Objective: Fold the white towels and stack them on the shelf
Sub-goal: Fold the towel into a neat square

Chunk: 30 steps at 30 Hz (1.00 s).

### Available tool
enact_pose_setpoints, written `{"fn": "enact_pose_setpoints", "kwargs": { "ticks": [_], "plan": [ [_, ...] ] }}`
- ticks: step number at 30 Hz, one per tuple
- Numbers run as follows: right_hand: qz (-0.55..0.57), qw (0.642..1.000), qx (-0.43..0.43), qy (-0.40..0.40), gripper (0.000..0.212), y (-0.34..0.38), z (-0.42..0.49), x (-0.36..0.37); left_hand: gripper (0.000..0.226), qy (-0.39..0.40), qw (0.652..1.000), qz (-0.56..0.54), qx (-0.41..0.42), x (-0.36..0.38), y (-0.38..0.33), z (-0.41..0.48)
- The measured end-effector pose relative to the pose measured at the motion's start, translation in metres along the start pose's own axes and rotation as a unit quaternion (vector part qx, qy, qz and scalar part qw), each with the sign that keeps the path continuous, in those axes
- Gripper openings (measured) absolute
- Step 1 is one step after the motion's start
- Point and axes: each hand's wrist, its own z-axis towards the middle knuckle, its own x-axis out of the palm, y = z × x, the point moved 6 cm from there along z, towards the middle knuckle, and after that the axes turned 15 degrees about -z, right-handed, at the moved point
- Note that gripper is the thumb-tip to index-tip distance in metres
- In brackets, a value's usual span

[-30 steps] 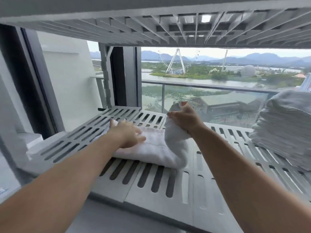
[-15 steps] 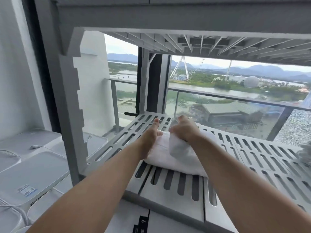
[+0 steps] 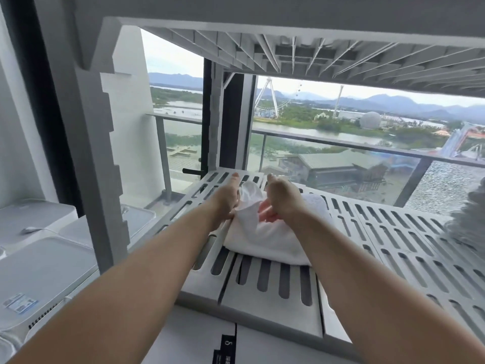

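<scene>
A white towel (image 3: 273, 240), partly folded, lies on the grey slatted shelf (image 3: 393, 248) near its left end. My left hand (image 3: 227, 197) grips the towel's left edge, thumb pointing up. My right hand (image 3: 282, 199) holds a raised flap of the towel, fingers curled under the cloth. A blurred stack of folded towels (image 3: 469, 222) sits at the shelf's far right edge, cut off by the frame.
The shelf above (image 3: 315, 48) hangs low over the hands. A grey upright post (image 3: 86, 153) stands at the left. White lidded boxes (image 3: 44, 264) sit below left. Behind the shelf are a window and a balcony railing (image 3: 341, 143).
The view has swung left, so the towel stack has slid to the right edge. My left hand went from lying flat on the towel to gripping its edge; both hands have come closer together.
</scene>
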Motion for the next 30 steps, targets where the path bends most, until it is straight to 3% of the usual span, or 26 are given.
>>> {"fn": "enact_pose_setpoints", "kwargs": {
  "ticks": [3,5,8,11,16,19,21,25,26,28,30],
  "plan": [
    [-0.110,0.985,-0.103,-0.080,0.031,-0.004,-0.011,0.000,0.076,-0.022,0.996,0.083,0.033,-0.007,-0.018,0.010],
    [-0.240,0.941,-0.189,-0.148,0.026,-0.004,-0.023,0.011,0.070,-0.015,0.994,0.096,0.048,-0.004,-0.025,0.019],
    [-0.273,0.913,-0.262,-0.154,0.025,-0.003,-0.030,0.027,0.055,-0.014,0.987,0.147,0.067,0.000,-0.030,0.026],
    [-0.283,0.908,-0.264,-0.161,0.028,-0.005,-0.030,0.019,0.045,-0.014,0.977,0.192,0.096,0.001,-0.030,0.027],
    [-0.334,0.889,-0.205,-0.236,0.030,-0.005,-0.030,-0.010,0.071,0.015,0.964,0.226,0.136,0.012,-0.033,0.026],
    [-0.394,0.875,-0.160,-0.231,0.029,-0.009,-0.026,-0.023,0.058,0.007,0.960,0.217,0.176,0.018,-0.034,0.018],
    [-0.421,0.871,-0.129,-0.220,0.029,-0.015,-0.025,-0.031,0.052,0.000,0.964,0.183,0.194,0.021,-0.032,0.013],
    [-0.465,0.867,-0.044,-0.173,0.027,-0.025,-0.022,-0.049,0.068,0.001,0.990,0.018,0.139,0.024,-0.024,0.008],
    [-0.471,0.865,-0.045,-0.170,0.027,-0.022,-0.023,-0.051,0.063,-0.004,0.990,0.034,0.139,0.024,-0.024,0.008],
    [-0.466,0.860,-0.095,-0.187,0.026,-0.010,-0.025,-0.047,0.055,-0.019,0.972,0.183,0.145,0.018,-0.022,0.006],
    [-0.439,0.863,-0.172,-0.183,0.029,0.000,-0.029,-0.033,0.061,-0.020,0.941,0.311,0.129,0.011,-0.020,0.009]
  ]
}}
